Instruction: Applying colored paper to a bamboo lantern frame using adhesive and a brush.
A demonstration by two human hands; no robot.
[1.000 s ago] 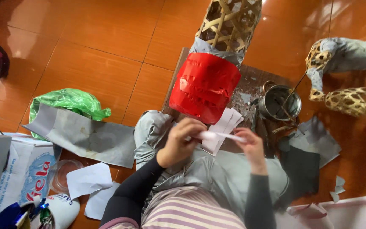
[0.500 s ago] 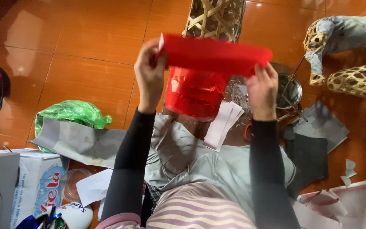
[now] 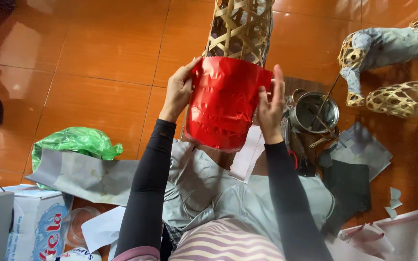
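Glossy orange floor tiles [image 3: 97, 58] fill the background, strewn with grey paper sheets [image 3: 88, 176], a crumpled green plastic bag [image 3: 76, 142] and a small metal pot [image 3: 315, 112] with a stick standing in it. A sheet of red paper [image 3: 226, 108] is held up over the lower end of a woven bamboo frame [image 3: 240, 29], curved round it like a sleeve. The left hand [image 3: 179, 92] has its grip closed on the sheet's left edge, thumb in front; the right hand [image 3: 269, 104] is pressed flat along the right edge, its grip seemingly pinching the paper, though the thumb is hidden.

For the wrapping to be done well, the sheet would best be kept taut between both edges so that the creases already showing are smoothed out, and its top edge kept level against the bamboo. Whether paste has been applied beneath cannot be told. Pressure should be light, since the lattice looks easily bent.
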